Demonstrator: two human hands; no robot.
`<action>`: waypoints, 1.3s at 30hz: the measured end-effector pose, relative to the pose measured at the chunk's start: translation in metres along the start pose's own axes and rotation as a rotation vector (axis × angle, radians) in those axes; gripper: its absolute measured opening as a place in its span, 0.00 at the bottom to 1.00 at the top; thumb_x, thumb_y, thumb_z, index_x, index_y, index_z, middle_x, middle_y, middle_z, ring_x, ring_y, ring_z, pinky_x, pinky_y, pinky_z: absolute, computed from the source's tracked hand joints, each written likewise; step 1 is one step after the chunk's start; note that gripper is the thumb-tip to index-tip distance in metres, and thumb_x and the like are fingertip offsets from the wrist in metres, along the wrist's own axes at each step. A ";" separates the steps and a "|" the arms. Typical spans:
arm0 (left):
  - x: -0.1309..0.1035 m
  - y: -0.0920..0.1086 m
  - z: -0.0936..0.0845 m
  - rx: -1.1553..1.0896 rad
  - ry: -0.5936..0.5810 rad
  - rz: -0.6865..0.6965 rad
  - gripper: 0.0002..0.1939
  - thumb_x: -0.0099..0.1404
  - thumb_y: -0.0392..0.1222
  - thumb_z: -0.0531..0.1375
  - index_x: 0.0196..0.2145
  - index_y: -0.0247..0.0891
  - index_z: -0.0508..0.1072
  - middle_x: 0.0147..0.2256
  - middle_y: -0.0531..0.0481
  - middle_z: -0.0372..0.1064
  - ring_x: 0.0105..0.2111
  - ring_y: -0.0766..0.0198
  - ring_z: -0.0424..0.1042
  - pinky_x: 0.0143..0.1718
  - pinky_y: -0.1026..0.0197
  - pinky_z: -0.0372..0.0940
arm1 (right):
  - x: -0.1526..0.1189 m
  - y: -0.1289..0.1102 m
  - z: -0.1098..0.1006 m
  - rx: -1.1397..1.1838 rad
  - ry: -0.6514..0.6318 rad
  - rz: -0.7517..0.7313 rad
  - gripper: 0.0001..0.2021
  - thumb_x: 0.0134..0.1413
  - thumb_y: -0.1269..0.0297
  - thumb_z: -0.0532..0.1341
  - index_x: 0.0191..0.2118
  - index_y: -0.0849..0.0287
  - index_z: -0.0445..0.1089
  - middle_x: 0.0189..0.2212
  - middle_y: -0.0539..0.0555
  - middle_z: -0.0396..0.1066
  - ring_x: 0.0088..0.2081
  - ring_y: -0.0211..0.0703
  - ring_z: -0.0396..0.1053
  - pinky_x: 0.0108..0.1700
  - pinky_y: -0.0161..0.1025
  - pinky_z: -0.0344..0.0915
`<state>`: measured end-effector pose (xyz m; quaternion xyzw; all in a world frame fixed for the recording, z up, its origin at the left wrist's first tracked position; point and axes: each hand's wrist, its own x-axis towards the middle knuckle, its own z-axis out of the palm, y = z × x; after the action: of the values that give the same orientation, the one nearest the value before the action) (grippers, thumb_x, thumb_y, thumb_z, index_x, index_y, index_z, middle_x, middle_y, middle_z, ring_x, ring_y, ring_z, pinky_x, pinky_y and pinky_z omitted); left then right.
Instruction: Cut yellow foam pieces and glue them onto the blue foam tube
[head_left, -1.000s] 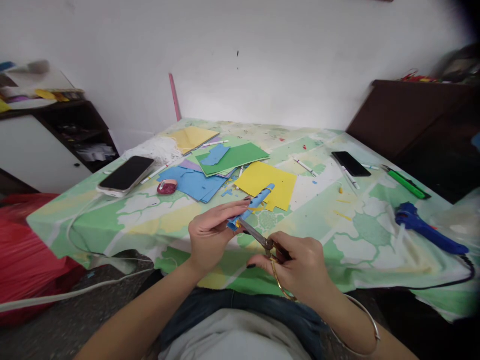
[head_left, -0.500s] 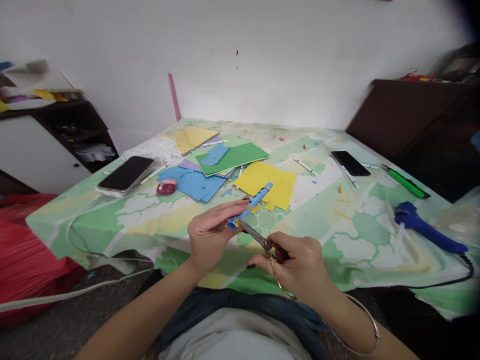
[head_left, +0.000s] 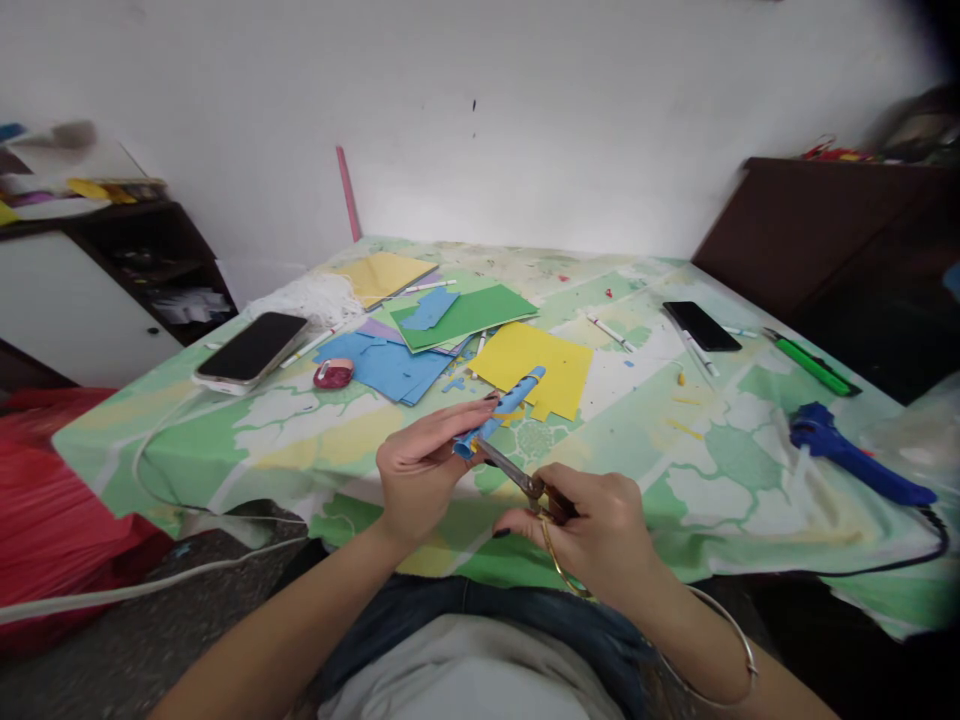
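My left hand (head_left: 424, 465) is closed round a rolled blue paper tube (head_left: 523, 390), which slants up to the right above the table's front edge. Dark marks show on the tube. My right hand (head_left: 592, 520) grips a pair of scissors (head_left: 514, 474) with gold-coloured handles. The blade tips touch the near end of the tube, beside a small yellow bit; whether they are inside the paper is hard to tell. Just behind the tube lies a yellow sheet (head_left: 559, 365) with a cut edge.
Blue sheets (head_left: 397, 370), a green sheet (head_left: 480, 312) and a dark red case (head_left: 333, 373) lie left of centre. One phone (head_left: 255, 348) is at the left, another (head_left: 701, 326) at the right. A green cutter (head_left: 814, 363) and blue glue gun (head_left: 862, 462) lie at the right.
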<state>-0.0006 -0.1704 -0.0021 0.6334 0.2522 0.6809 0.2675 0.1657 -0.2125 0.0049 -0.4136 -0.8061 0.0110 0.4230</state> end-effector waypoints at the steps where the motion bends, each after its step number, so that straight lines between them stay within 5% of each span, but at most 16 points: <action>1: 0.000 0.000 0.000 0.004 0.003 0.000 0.16 0.52 0.26 0.65 0.37 0.41 0.77 0.39 0.48 0.76 0.42 0.56 0.74 0.45 0.58 0.69 | 0.000 0.000 0.000 0.002 0.000 -0.003 0.22 0.53 0.46 0.57 0.21 0.61 0.62 0.11 0.44 0.60 0.13 0.28 0.54 0.17 0.29 0.49; 39: -0.003 -0.003 0.000 0.043 0.010 0.012 0.15 0.53 0.29 0.65 0.38 0.42 0.77 0.40 0.49 0.76 0.42 0.57 0.74 0.45 0.58 0.69 | 0.000 -0.002 0.003 0.032 0.009 0.018 0.23 0.53 0.45 0.57 0.21 0.63 0.64 0.11 0.45 0.60 0.14 0.28 0.54 0.18 0.29 0.50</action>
<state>-0.0004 -0.1702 -0.0068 0.6370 0.2641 0.6802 0.2486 0.1622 -0.2125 0.0037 -0.4140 -0.8002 0.0259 0.4332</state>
